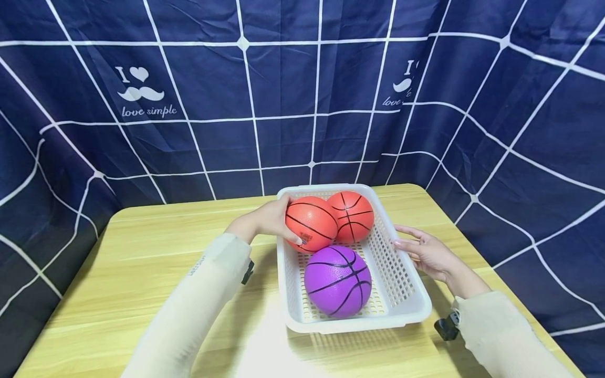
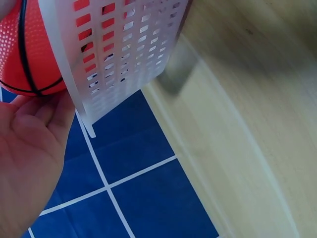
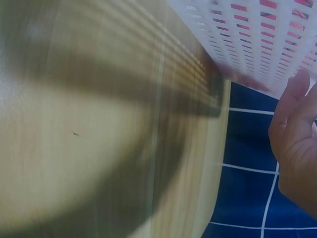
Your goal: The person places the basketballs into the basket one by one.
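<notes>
In the head view my left hand (image 1: 272, 218) grips an orange basketball (image 1: 312, 223) at the left side of a white plastic basket (image 1: 354, 326). The thumb lies across the ball's front and the fingers reach behind it. A second orange basketball (image 1: 353, 215) sits beside it at the basket's back. Toward the front lies a purple basketball (image 1: 337, 281). My right hand (image 1: 427, 255) is at the basket's right side, its fingers loosely extended against the rim and outer wall. In the right wrist view, fingertips (image 3: 298, 82) meet the perforated wall.
The basket stands on a light wood table (image 1: 189, 252), toward its right side. A dark blue curtain (image 1: 203, 94) with white lines hangs behind and along both sides. Small dark devices are worn at the left wrist (image 1: 248, 272) and right wrist (image 1: 446, 326).
</notes>
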### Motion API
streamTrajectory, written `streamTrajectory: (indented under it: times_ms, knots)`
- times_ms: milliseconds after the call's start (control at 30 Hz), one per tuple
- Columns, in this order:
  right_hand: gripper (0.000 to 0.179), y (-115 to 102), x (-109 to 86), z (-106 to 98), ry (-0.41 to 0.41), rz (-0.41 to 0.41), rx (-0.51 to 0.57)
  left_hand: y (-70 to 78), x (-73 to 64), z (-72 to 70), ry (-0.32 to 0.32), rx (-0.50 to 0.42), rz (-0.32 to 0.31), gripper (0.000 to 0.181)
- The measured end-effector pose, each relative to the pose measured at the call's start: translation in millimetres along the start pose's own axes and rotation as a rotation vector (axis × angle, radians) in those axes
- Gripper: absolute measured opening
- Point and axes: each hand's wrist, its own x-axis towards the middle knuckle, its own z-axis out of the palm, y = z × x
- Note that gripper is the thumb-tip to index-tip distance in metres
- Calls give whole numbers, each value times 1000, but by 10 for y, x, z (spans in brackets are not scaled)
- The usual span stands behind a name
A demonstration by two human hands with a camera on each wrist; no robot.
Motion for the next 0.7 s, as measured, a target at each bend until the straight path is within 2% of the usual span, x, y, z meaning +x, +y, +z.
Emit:
streamTrajectory:
  times_ms: [200, 433, 700]
  knots:
    - [54, -9, -5, 6, 5, 1, 0, -10, -3, 28, 4, 8, -17, 77]
    - [51, -46, 1, 29, 14, 7, -16, -90, -38, 99, 70, -39, -14, 81]
    - [54, -56, -6, 29, 11, 11, -10, -109, -70, 147, 121, -24, -25, 82]
